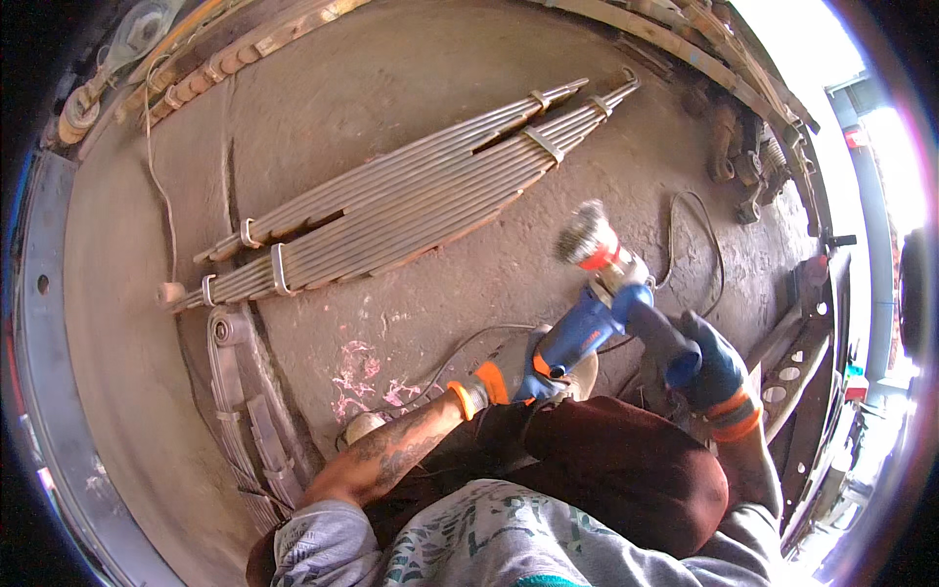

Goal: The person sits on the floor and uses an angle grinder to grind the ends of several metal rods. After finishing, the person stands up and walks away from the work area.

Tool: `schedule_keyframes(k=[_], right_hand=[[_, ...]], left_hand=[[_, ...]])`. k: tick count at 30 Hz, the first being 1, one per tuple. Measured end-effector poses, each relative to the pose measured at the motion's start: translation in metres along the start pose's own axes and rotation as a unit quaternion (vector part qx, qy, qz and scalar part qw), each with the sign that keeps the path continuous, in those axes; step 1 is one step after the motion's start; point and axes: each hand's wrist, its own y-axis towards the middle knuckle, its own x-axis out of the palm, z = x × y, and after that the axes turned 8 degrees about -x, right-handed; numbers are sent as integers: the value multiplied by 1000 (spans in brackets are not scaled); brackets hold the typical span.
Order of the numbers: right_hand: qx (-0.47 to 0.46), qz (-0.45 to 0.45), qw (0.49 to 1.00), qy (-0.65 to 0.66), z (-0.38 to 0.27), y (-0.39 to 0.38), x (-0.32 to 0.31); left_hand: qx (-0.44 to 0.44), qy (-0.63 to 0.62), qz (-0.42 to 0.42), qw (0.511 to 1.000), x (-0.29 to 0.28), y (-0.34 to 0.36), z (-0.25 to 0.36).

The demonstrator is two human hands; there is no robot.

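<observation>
My left hand (523,380), in a blue and orange glove, grips the rear of a blue angle grinder (587,328). A wire cup brush (587,233) with a red band is mounted on its head, raised and pointing away from me. My gloved right hand (714,377) is at the dark side handle (660,342); whether its fingers close round it is unclear. Beyond the grinder, bundles of steel leaf springs (411,210) lie on the concrete floor with metal clamps around them. My legs in dark red trousers are below my hands.
More leaf springs (249,411) lie at lower left, beside a grey steel beam (44,293). Springs (685,44) line the top edge. Rusty parts (738,157) sit at upper right, a holed steel rail (792,382) at right. Cables (714,245) snake across the floor.
</observation>
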Motion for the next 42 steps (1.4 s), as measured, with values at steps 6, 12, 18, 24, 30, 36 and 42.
schedule_keyframes(k=[6, 12, 18, 24, 30, 36, 42], right_hand=[[131, 87, 846, 510, 68, 22, 83], [105, 39, 884, 455, 89, 54, 123], [198, 17, 820, 537, 99, 53, 179], [170, -41, 740, 650, 139, 44, 190], [51, -64, 726, 683, 71, 76, 172], [75, -88, 872, 475, 18, 118, 194], [31, -134, 925, 355, -13, 132, 221]], left_hand=[[-48, -105, -28, 993, -4, -3, 34], [-3, -209, 46, 977, 20, 4, -5], [-46, -74, 78, 993, 13, -11, -3], [-20, -82, 84, 993, 16, -18, -4], [-28, -3, 4, 1000, -17, -13, 10], [-189, 420, -137, 877, -93, -59, 61], [-249, 348, -20, 904, -98, -166, -21]])
